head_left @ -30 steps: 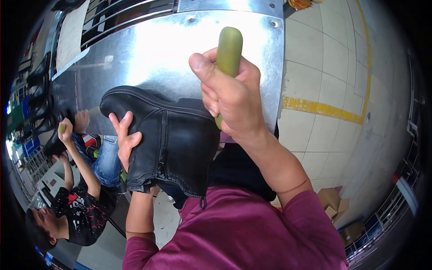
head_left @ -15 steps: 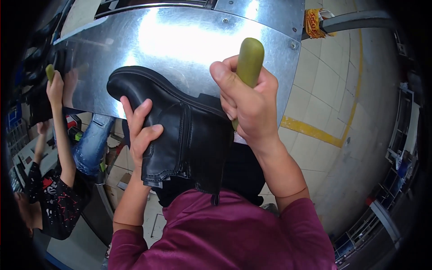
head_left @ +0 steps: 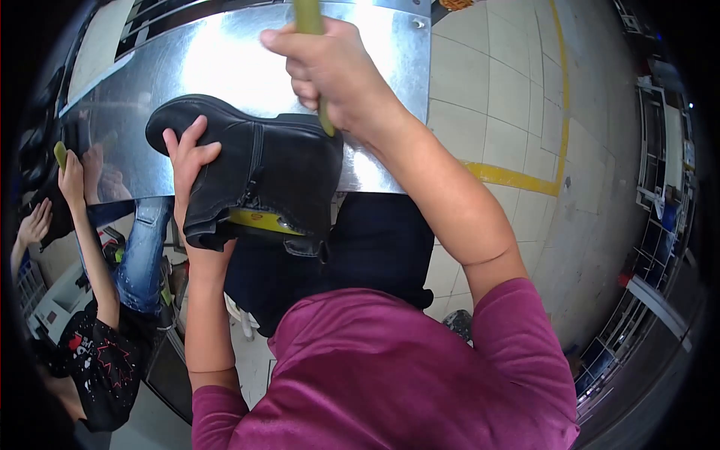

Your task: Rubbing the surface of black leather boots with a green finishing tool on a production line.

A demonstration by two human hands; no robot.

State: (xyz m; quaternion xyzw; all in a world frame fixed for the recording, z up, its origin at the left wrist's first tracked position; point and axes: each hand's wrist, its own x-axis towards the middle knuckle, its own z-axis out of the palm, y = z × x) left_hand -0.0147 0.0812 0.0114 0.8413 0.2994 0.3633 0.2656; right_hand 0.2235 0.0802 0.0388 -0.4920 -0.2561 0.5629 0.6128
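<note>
A black ankle boot lies on its side, its sole toward the far side and its shaft opening toward me. Something yellow shows inside the opening. My left hand grips the boot near the toe, fingers pressed on the upper. Above the heel, my right hand is closed round an olive-green stick-shaped tool. The tool's narrow lower end is by the heel edge of the sole; whether it touches I cannot tell. Its upper end runs out of view.
Beneath and beyond the boot is a shiny metal table. At the left a co-worker's hand holds a similar green tool. Tiled floor with a yellow line lies to the right.
My right hand and the green tool have moved up and left. The boot has shifted up and left and tilted, so its opening and the yellow inside now show.
</note>
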